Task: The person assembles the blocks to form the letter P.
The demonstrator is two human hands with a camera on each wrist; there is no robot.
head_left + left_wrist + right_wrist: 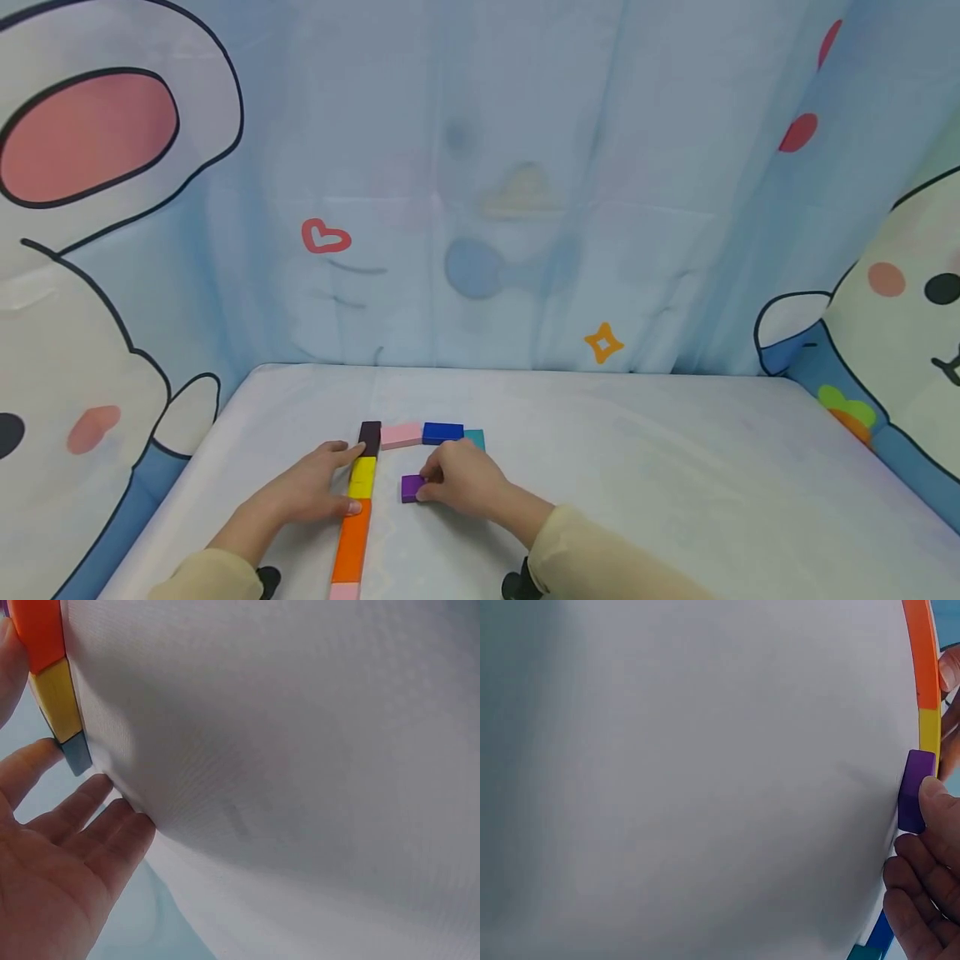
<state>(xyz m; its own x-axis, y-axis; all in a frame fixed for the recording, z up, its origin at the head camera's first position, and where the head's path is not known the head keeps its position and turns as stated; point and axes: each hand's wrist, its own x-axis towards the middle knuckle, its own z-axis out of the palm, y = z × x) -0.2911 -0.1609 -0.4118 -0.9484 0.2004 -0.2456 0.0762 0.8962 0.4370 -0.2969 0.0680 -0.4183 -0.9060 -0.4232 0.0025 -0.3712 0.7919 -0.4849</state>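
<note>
On the white table, a column of blocks runs away from me: orange (352,546), yellow (362,477) and black (370,437). My left hand (311,483) lies along its left side, index fingertip at the black block and thumb at the orange one, other fingers extended in the left wrist view. Between thumb and fingers, my right hand (468,479) pinches a purple block (915,793), right of the yellow one and apart from it in the head view. A pink block (402,435) and a blue block (442,432) extend rightward from the black one. A teal block (476,437) follows, partly hidden by the right hand.
Another pink block (344,592) continues the column at the bottom edge of the head view. White cloth (675,483) covers the table. Behind it hangs a light blue curtain (525,100) printed with cartoon figures. Dark wrist-worn gear (522,581) shows by the right sleeve.
</note>
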